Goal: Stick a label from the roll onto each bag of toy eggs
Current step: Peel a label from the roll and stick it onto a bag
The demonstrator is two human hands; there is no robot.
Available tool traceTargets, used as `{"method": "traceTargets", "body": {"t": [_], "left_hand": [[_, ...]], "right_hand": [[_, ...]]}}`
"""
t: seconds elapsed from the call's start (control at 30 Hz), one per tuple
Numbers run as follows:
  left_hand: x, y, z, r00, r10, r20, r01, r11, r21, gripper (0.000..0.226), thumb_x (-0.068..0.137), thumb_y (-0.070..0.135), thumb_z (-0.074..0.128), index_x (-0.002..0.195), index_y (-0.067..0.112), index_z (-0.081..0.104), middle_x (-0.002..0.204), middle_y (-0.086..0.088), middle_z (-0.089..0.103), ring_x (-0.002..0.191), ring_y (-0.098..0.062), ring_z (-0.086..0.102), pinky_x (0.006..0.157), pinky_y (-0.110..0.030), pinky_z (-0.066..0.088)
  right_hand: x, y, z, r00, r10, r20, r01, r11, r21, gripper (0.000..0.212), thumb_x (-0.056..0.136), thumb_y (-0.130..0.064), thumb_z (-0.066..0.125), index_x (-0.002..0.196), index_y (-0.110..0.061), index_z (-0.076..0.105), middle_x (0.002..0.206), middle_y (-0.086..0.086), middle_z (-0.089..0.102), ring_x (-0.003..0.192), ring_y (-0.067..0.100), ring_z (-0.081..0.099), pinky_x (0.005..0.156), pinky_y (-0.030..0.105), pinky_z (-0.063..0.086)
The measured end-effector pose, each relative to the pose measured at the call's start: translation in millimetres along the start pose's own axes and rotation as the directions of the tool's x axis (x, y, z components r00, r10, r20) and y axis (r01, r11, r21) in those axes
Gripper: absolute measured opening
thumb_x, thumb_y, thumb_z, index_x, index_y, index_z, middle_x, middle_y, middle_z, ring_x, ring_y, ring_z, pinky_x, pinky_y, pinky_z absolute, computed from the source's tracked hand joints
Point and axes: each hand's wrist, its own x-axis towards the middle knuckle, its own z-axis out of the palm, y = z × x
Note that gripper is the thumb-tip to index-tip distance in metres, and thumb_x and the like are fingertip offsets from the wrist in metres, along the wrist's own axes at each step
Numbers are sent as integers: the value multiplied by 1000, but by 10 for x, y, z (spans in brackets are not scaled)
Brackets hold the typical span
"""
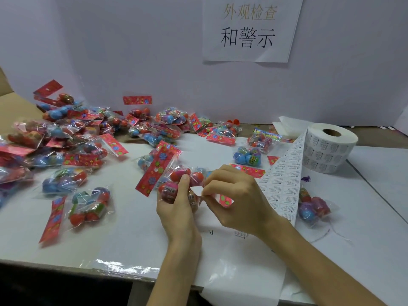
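My left hand [176,206] grips a clear bag of toy eggs [176,175] with a red flowered header card, held just above the table's middle. My right hand [234,195] is beside it, and its fingertips pinch a small white label [198,191] against the bag's right side. The label roll [326,151] stands at the right, and its printed strip [282,186] trails down toward my right wrist.
Several more egg bags [66,138] lie heaped at the left and along the back wall. One bag [88,206] lies left of my hands, another [313,206] at the right under the strip. A paper sign [249,27] hangs on the white partition. The table's front edge [88,263] is near.
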Motion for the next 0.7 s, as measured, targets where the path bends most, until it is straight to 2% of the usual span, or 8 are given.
{"method": "traceTargets", "body": {"t": [0.1,0.13,0.2,0.27,0.37,0.5,0.7], "left_hand": [[16,34,0,999,-48,-24,46,995,-93,35,93,21,74,127,18,67,92,2,80,77,-12,76,62,-27,59],[11,44,2,999,-48,-16,46,994,-103,34,94,19,73,127,17,66,92,2,80,78,-12,77,64,-27,60],[-16,51,17,999,-29,20,31,996,-80,38,94,17,73,131,16,65,103,-3,80,90,-18,78,77,-33,62],[-41,44,34,997,-7,71,10,999,-36,39,93,18,74,132,16,65,112,-8,78,100,-23,76,87,-39,61],[-76,35,54,988,-12,156,8,1000,26,38,93,23,74,129,17,67,111,-5,78,102,-22,76,91,-40,61],[-86,30,56,981,-61,185,49,996,69,38,93,26,73,128,16,67,114,-6,77,107,-25,74,104,-49,54],[-103,26,69,975,-55,215,31,993,116,41,93,27,73,132,17,65,117,-5,76,110,-23,72,104,-47,54]], "right_hand": [[-8,-53,22,998,66,-10,-64,990,125,10,81,0,77,76,-4,69,81,5,67,73,24,59,63,37,50],[-5,-61,23,992,124,-17,-118,974,191,11,80,1,78,76,-4,68,80,4,66,73,23,60,63,36,50],[13,-48,0,964,266,-26,-244,916,318,13,80,-1,81,78,-5,68,78,1,67,71,18,63,64,32,51],[42,-15,-45,900,435,-11,-387,813,434,15,79,-5,84,79,-7,69,74,-3,69,68,15,66,65,26,53],[69,41,-90,786,617,41,-534,643,548,22,77,-2,86,75,-13,67,70,-4,71,65,14,69,66,22,54],[78,80,-89,732,676,86,-593,570,570,19,76,0,85,78,-8,68,72,-1,73,70,17,71,70,24,58],[75,82,-83,721,689,78,-617,586,526,16,77,-3,85,81,-5,70,76,5,74,73,22,72,71,25,59]]}}
